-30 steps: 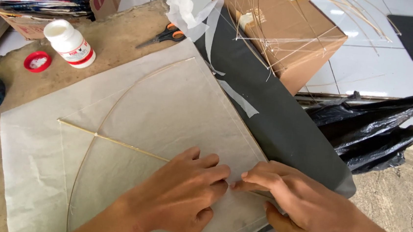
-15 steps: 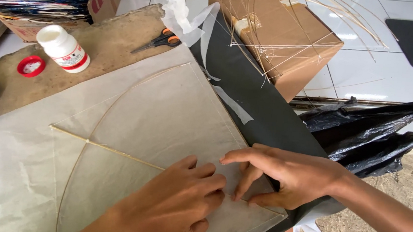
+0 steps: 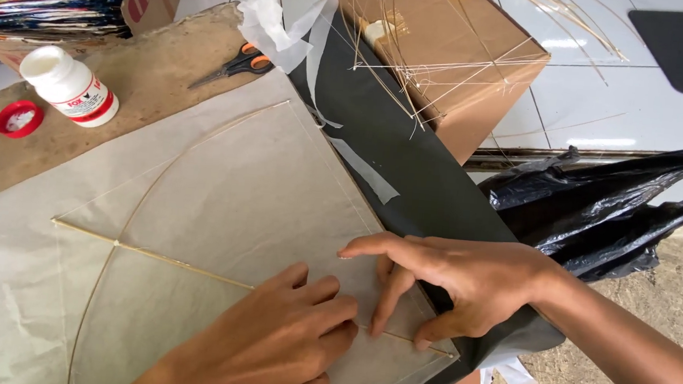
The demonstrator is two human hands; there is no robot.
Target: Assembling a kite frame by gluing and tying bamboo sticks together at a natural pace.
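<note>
Step in hand, as judged: pressing the folded paper edge down over the frame near the lower right corner of the kite. The kite paper (image 3: pixel 218 207), one pale grey sheet, lay flat on the table (image 3: pixel 156 72), partly over one dark sheet (image 3: pixel 408 165). Two thin sticks showed on it: one straight spine stick (image 3: pixel 158 255) and one curved bow stick (image 3: pixel 155 181), crossing at left. The left hand (image 3: pixel 277 345) lay flat, fingers extended, palm down on the paper, gripping nothing. The right hand (image 3: pixel 464 279) was spread, fingertips pressing the paper edge beside the spine's end, also gripping nothing. Next move probably calls for firm, even pressure along the fold without shifting the sticks. Also counted: one white glue bottle (image 3: pixel 70 85), one red cap (image 3: pixel 19 118), one pair of scissors (image 3: pixel 234 66), one cardboard box (image 3: pixel 442 54), one black plastic bag (image 3: pixel 616 205).
</note>
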